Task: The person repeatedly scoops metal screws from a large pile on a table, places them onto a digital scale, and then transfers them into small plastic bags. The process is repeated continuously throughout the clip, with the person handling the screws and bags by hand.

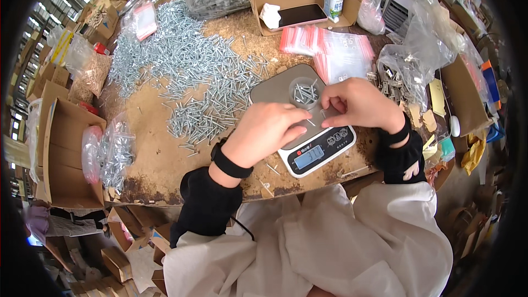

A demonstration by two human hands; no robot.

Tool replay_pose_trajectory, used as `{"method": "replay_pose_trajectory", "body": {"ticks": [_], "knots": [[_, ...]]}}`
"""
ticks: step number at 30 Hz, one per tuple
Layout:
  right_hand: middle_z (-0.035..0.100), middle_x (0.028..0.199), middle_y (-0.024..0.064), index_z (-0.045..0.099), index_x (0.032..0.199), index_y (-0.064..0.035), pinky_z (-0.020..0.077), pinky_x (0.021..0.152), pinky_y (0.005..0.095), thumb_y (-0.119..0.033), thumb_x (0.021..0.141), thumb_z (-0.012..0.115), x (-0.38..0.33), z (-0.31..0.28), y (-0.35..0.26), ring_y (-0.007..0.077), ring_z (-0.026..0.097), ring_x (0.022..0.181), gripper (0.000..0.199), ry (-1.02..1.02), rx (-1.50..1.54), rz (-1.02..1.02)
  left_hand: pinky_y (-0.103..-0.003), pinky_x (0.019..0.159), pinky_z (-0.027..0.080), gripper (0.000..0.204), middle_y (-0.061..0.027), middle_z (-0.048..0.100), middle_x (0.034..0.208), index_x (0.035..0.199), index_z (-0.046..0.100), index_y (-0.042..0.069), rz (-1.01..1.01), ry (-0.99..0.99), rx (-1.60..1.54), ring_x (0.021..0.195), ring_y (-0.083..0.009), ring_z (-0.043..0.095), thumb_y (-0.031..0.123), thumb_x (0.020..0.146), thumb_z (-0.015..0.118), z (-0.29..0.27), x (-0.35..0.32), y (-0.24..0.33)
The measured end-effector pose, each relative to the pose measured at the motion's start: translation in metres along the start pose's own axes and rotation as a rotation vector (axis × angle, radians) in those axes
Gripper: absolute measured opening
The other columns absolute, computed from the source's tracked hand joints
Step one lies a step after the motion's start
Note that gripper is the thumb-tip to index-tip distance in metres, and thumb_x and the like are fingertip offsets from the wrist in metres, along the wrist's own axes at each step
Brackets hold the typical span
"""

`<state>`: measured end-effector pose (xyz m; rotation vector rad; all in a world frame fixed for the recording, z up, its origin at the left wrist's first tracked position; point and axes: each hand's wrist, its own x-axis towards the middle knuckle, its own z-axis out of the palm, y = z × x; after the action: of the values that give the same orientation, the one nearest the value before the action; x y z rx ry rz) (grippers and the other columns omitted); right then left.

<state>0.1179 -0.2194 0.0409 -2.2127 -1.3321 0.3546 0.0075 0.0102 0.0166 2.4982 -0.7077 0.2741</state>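
A digital scale (268,89) with a steel platform and a lit display stands in front of me. A round translucent cup (304,92) full of silvery screws rests on it. My left hand (268,129) reaches over the platform's left side, its thumb and forefinger apart. A loose screw (311,122) lies just beyond those fingertips. To the right of the cup is my right hand (358,104), with bent fingers and a gap between thumb and forefinger. The undersides of both hands are hidden.
A large pile of screws (176,49) spreads over the wooden table (151,143). Clear red-edged zip bags (344,58) lie behind the scale. An open carton (269,1) holds a phone and a drink box. Another carton (69,148) and bagged screws (116,154) are at left; metal parts (393,74) at right.
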Motion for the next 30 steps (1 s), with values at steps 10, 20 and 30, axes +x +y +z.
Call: {"method": "replay_pose_trajectory", "body": {"ticks": [10, 20, 30], "knots": [[0.056, 0.061, 0.0076, 0.067, 0.084, -0.0055, 0.0434, 0.055, 0.0361, -0.004, 0.079, 0.072, -0.001, 0.002, -0.005, 0.0238, 0.056, 0.055, 0.008, 0.077, 0.134, -0.100, -0.035, 0.057, 0.051, 0.009, -0.0061, 0.068, 0.077, 0.095, 0.069, 0.011, -0.012, 0.277, -0.030, 0.064, -0.0256, 0.065, 0.015, 0.088, 0.072, 0.005, 0.009, 0.007], [0.056, 0.064, 0.0044, 0.068, 0.108, -0.0033, 0.0429, 0.053, 0.0295, -0.009, 0.089, 0.070, 0.009, 0.006, 0.015, 0.0142, 0.053, 0.055, 0.020, 0.678, 0.079, 0.013, -0.025, 0.056, 0.038, 0.026, 0.0001, 0.054, 0.069, 0.123, 0.062, 0.004, -0.352, 0.685, -0.259, 0.060, -0.0088, 0.047, 0.018, 0.101, 0.060, -0.017, 0.003, -0.023], [0.067, 0.077, 0.0147, 0.061, 0.123, -0.0039, 0.0522, 0.072, 0.0444, -0.016, 0.079, 0.073, 0.016, 0.012, 0.075, 0.0350, 0.067, 0.077, 0.047, 0.278, -0.174, 0.276, -0.070, 0.111, 0.016, 0.019, -0.0019, 0.067, 0.113, 0.103, 0.071, 0.013, -0.540, 0.428, 0.365, 0.124, -0.0261, 0.051, 0.026, 0.089, 0.071, -0.013, -0.011, -0.060]]}}
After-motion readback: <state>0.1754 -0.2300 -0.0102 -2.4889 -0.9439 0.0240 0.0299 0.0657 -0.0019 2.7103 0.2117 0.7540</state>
